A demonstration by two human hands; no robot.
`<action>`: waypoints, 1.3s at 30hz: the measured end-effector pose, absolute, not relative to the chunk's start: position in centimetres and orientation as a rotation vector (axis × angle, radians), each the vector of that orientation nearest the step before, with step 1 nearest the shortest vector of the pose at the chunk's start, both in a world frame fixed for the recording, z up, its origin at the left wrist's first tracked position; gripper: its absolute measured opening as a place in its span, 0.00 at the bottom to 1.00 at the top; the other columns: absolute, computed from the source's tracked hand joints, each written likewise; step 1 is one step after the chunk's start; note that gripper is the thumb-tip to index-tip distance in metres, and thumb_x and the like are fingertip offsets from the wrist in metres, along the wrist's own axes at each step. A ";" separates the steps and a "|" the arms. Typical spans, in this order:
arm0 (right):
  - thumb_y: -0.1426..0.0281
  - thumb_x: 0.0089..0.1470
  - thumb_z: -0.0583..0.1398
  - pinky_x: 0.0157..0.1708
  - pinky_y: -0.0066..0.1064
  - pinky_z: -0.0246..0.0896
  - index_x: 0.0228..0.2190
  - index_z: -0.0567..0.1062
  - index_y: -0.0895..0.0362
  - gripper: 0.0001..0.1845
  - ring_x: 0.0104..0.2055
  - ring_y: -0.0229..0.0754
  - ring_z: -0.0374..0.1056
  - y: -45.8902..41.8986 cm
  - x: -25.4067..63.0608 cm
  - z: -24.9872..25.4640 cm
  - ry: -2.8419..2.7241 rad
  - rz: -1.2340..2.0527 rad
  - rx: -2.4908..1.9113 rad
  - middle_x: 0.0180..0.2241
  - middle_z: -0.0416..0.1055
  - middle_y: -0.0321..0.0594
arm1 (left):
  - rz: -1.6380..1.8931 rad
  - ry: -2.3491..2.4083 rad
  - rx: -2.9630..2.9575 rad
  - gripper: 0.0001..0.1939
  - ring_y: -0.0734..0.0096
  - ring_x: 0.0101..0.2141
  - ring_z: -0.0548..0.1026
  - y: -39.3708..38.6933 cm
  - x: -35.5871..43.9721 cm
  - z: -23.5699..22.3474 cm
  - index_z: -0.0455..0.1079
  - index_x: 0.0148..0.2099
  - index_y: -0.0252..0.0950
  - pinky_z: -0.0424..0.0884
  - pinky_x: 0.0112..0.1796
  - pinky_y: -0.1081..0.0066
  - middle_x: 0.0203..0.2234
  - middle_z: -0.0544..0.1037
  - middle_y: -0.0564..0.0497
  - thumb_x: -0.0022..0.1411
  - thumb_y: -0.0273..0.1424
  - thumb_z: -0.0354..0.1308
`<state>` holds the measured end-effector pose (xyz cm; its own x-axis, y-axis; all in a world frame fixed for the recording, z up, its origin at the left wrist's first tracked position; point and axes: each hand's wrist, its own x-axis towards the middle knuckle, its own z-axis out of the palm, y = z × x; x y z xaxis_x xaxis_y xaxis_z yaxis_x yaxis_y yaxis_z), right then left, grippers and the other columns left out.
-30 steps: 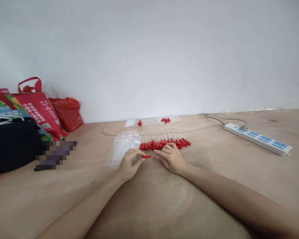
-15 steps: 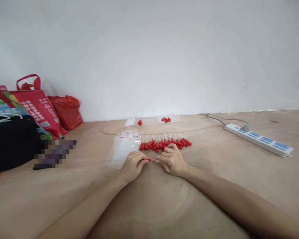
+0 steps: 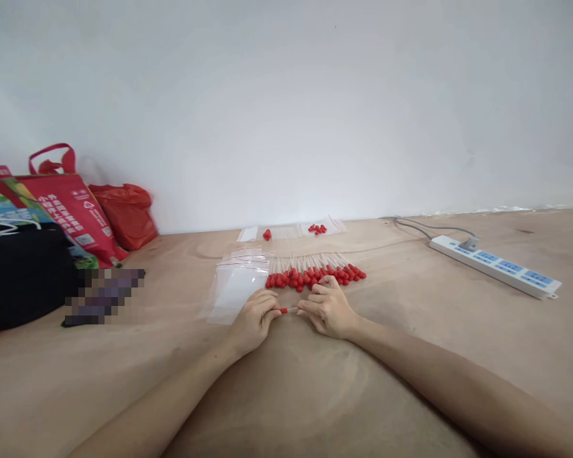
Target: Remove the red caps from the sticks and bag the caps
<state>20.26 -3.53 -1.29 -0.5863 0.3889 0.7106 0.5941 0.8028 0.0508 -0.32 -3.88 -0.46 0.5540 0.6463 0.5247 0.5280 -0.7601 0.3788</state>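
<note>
Between my hands is a thin pale stick with a red tip [image 3: 283, 310]. My left hand [image 3: 256, 318] pinches the red end, while my right hand [image 3: 328, 309] grips the pale stick at its other side. Fingers hide part of both ends. Just beyond the hands lies a row of red-tipped sticks [image 3: 310, 275], their red ends toward me and pale stems pointing away. Left of the row, several clear zip bags [image 3: 239, 289] with red seal lines overlap in a stack, close to my left hand.
Against the wall are small bags with loose red tips [image 3: 318, 229] and pale sticks [image 3: 286, 233]. A white power strip [image 3: 496, 267] with a grey cable lies to the right. Red shopping bags [image 3: 76, 216], a black bag [image 3: 26, 273] and a blurred-out dark item [image 3: 106, 298] are at left.
Both hands keep their grip on the red-tipped stick, with only slight finger movement. A little more of the red end shows. The view has shifted very slightly.
</note>
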 end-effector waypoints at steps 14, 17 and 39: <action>0.75 0.54 0.48 0.32 0.30 0.48 0.45 0.68 0.60 0.17 0.30 0.38 0.60 -4.4 21.2 -1.7 -2.273 -0.114 -0.876 0.30 0.70 0.42 | 1.279 1.512 2.520 0.11 0.71 0.30 0.70 -3.0 -3.1 -0.2 0.67 0.37 0.36 0.68 0.31 0.72 0.29 0.69 0.49 0.60 0.31 0.44; 0.74 0.53 0.49 0.32 0.29 0.50 0.39 0.69 0.58 0.13 0.29 0.37 0.61 -4.4 20.6 -1.7 -2.219 -0.017 -0.880 0.28 0.70 0.39 | 1.310 1.667 2.411 0.12 0.71 0.30 0.70 -2.2 -3.7 -0.2 0.66 0.40 0.34 0.69 0.31 0.71 0.31 0.69 0.48 0.56 0.29 0.45; 0.56 0.44 0.59 0.33 0.30 0.50 0.23 0.69 0.59 0.17 0.28 0.36 0.60 -4.2 16.2 -1.1 -2.361 0.006 -1.018 0.24 0.65 0.37 | 1.080 1.945 2.354 0.14 0.67 0.29 0.71 -1.4 -4.8 -0.1 0.63 0.36 0.36 0.67 0.30 0.70 0.26 0.72 0.51 0.49 0.38 0.53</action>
<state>16.19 -4.21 -1.11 -0.5531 0.6706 0.4943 0.6682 0.7114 -0.2176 -4.81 -1.42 -0.06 0.0586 0.8383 0.5420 0.9032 -0.2758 0.3290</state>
